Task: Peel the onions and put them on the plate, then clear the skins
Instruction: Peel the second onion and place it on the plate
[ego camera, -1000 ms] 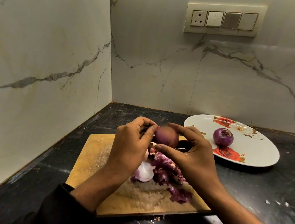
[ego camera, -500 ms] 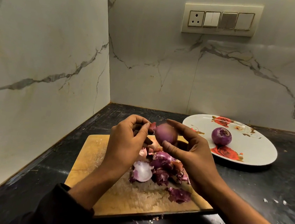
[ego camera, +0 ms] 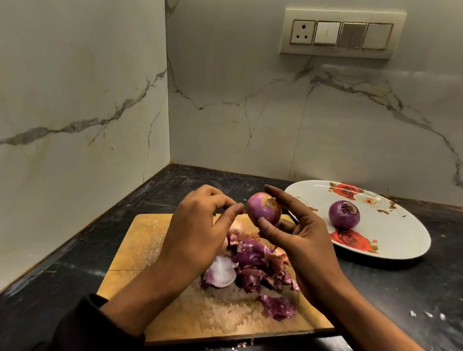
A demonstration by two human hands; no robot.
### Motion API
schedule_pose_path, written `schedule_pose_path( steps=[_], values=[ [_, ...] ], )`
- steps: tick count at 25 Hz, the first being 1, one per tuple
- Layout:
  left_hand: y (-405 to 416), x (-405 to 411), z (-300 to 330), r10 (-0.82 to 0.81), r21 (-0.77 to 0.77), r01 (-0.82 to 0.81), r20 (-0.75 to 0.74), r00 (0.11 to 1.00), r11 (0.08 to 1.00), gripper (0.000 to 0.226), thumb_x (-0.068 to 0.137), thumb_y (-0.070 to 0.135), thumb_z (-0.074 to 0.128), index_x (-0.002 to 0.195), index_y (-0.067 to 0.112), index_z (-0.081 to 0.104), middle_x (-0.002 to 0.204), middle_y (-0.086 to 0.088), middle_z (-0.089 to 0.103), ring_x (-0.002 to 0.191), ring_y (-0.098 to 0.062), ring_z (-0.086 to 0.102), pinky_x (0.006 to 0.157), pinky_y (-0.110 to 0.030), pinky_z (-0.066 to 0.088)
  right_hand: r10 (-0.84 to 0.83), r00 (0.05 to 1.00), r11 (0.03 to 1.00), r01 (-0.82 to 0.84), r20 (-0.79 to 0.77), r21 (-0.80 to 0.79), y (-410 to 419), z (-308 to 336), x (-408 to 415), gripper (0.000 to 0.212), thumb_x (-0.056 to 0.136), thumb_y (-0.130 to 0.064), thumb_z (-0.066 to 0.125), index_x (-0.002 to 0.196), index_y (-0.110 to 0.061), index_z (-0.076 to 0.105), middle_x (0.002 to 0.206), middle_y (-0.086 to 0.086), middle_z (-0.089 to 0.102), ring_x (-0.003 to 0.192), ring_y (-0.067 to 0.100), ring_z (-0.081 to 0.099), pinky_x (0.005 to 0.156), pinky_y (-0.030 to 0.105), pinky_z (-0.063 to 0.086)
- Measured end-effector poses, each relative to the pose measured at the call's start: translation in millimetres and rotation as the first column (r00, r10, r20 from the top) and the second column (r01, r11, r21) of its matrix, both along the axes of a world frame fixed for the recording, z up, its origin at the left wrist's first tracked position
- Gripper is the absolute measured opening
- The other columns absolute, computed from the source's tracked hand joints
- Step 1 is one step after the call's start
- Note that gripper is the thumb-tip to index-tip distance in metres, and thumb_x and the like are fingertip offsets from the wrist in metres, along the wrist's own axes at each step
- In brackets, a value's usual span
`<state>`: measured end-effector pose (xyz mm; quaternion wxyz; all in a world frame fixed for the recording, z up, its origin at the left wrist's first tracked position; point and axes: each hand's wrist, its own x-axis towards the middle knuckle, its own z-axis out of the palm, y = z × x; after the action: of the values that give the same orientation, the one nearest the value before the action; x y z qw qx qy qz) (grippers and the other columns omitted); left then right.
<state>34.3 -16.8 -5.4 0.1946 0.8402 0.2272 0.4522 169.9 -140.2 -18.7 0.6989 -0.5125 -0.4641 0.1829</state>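
R hand (ego camera: 301, 239) holds a part-peeled red onion (ego camera: 264, 208) up over the chopping board (ego camera: 146, 240); L hand (ego camera: 196, 228) right beside it

R grip: thumb under, fingers curled over the top of the onion, a patch of brown skin left on its upper right side. L grip: thumb + forefinger pinched together just left of the onion, can't tell if a scrap of skin is between them. Pile of purple skins (ego camera: 256, 264) w/ one pale whitish piece (ego camera: 222, 271) lies mid-board below the hands. A peeled onion (ego camera: 343, 218) sits on the white rose-print plate (ego camera: 403, 240), on the dark desk (ego camera: 424, 290) to the right of the board, well apart from the held one. Few skin bits on desk near front edge of board
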Motion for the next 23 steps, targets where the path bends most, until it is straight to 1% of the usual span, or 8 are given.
schedule_pose_path(
  steps=[3, 5, 6, 8, 10, 13, 18, 23],
  values=[
    [-1.1, -2.5, 3.4, -0.121, -0.165, 0.13, 0.064, 0.991, 0.978, 0.03, 0.098, 0.038, 0.054, 0.123, 0.026, 0.065, 0.11, 0.01, 0.066, 0.1, -0.001, 0.062, 0.081, -0.014, 0.052, -0.064, 0.994, 0.997, 0.067, 0.086, -0.033, 0.3, -0.7, -1.8, 0.057, 0.078, -0.014, 0.081, 0.13, -0.031, 0.063, 0.123, -0.009, 0.066, 0.099, 0.014, 0.071, 0.08, 0.027, 0.059],
    [-3.8, -3.3, 4.5, -0.291, -0.28, 0.286, 0.026, 0.956, 0.916, 0.054, 0.089, 0.056, 0.049, 0.135, 0.029, 0.057, 0.117, 0.012, 0.065, 0.105, 0.002, 0.062, 0.086, -0.016, 0.054, -0.088, 0.987, 0.994, 0.095, 0.137, -0.045, 0.1, -0.5, -3.0, 0.057, 0.077, -0.015, 0.082, 0.13, -0.027, 0.062, 0.12, -0.011, 0.067, 0.098, 0.012, 0.071, 0.08, 0.026, 0.059],
    [-4.6, -2.9, 4.1, -0.354, -0.316, 0.335, 0.0, 0.935, 0.888, 0.06, 0.086, 0.058, 0.051, 0.138, 0.03, 0.055, 0.122, 0.012, 0.064, 0.108, 0.002, 0.062, 0.089, -0.019, 0.055, -0.096, 0.982, 0.993, 0.104, 0.161, -0.046, -0.4, -0.2, -3.3, 0.056, 0.077, -0.016, 0.082, 0.128, -0.025, 0.063, 0.118, -0.011, 0.068, 0.097, 0.011, 0.071, 0.079, 0.026, 0.059],
    [-3.4, -1.3, 4.0, -0.434, -0.39, 0.41, 0.031, 0.901, 0.824, 0.059, 0.084, 0.047, 0.059, 0.14, 0.028, 0.053, 0.127, 0.008, 0.062, 0.112, -0.005, 0.064, 0.089, -0.027, 0.057, -0.095, 0.978, 0.994, 0.104, 0.187, -0.035, 0.1, 0.6, -3.3, 0.051, 0.079, -0.017, 0.08, 0.127, -0.023, 0.064, 0.116, -0.009, 0.07, 0.096, 0.012, 0.072, 0.079, 0.027, 0.06],
    [-0.4, -1.4, 4.7, -0.461, -0.459, 0.478, 0.157, 0.873, 0.749, 0.055, 0.081, 0.036, 0.066, 0.134, 0.028, 0.057, 0.125, 0.007, 0.063, 0.108, -0.008, 0.067, 0.079, -0.028, 0.06, -0.054, 0.988, 0.998, 0.057, 0.146, -0.015, 1.8, 1.0, -4.3, 0.045, 0.086, -0.02, 0.074, 0.129, -0.022, 0.064, 0.119, -0.005, 0.07, 0.097, 0.014, 0.073, 0.079, 0.029, 0.061],
    [0.4, -1.7, 4.9, -0.447, -0.466, 0.487, 0.203, 0.871, 0.738, 0.058, 0.074, 0.031, 0.071, 0.131, 0.028, 0.059, 0.121, 0.011, 0.062, 0.105, -0.005, 0.068, 0.075, -0.022, 0.059, -0.084, 0.989, 0.996, 0.085, 0.121, -0.007, 2.3, 3.1, -4.6, 0.04, 0.088, -0.03, 0.065, 0.127, -0.02, 0.067, 0.116, -0.001, 0.071, 0.096, 0.016, 0.073, 0.077, 0.031, 0.061],
    [-1.6, -0.3, 3.0, -0.438, -0.477, 0.471, 0.187, 0.879, 0.742, 0.067, 0.067, 0.031, 0.076, 0.132, 0.027, 0.059, 0.122, 0.005, 0.064, 0.094, -0.013, 0.073, 0.077, -0.028, 0.061, -0.193, 0.952, 0.98, 0.201, 0.237, -0.008, -0.2, 4.4, -5.5, 0.043, 0.08, -0.037, 0.072, 0.119, -0.02, 0.072, 0.108, -0.006, 0.075, 0.097, 0.008, 0.072, 0.077, 0.032, 0.062],
    [-3.8, -1.1, 4.2, -0.467, -0.456, 0.497, 0.186, 0.865, 0.738, 0.065, 0.069, 0.028, 0.076, 0.132, 0.028, 0.058, 0.121, 0.011, 0.064, 0.105, -0.003, 0.068, 0.081, -0.02, 0.057, -0.235, 0.95, 0.972, 0.228, 0.207, 0.057, 0.1, 2.2, -3.4, 0.022, 0.088, -0.018, 0.073, 0.11, -0.02, 0.076, 0.101, -0.008, 0.075, 0.091, 0.015, 0.073, 0.069, 0.039, 0.063]
  ],
)
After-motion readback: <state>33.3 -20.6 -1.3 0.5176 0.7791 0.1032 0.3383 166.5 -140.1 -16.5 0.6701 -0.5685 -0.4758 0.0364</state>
